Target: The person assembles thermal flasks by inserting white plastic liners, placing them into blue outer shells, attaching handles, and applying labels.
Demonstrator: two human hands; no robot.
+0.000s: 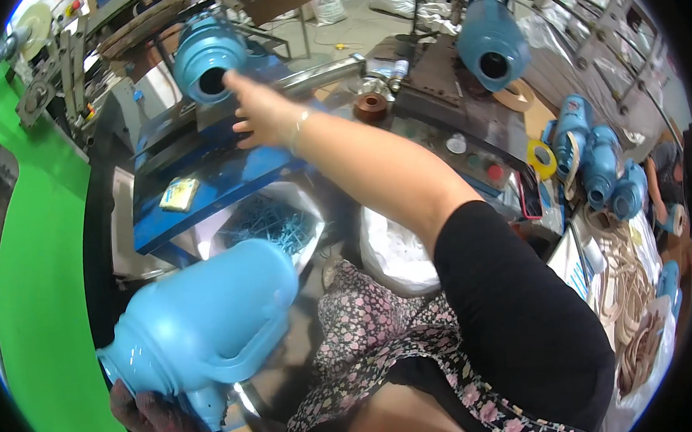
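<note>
In the lower left, my left hand (154,418), in a dark stained glove, grips a large light-blue plastic jug body (201,312) by its narrow neck end. The jug lies on its side, its looped handle towards me. My right hand (265,116), bare with a thin band at the wrist, reaches far to the left with fingers apart. Its fingertips are beside the dark round opening of a second blue jug body (208,54), mounted on a blue bench (255,162). Whether they touch it I cannot tell.
Blue plastic shavings fill a white bag (305,199) under the bench. Another jug body (494,44) sits on a dark machine (441,83) at the back right. Several finished-looking jugs (600,165) lie right, near yellow tape (542,159). A green belt (47,313) runs along the left.
</note>
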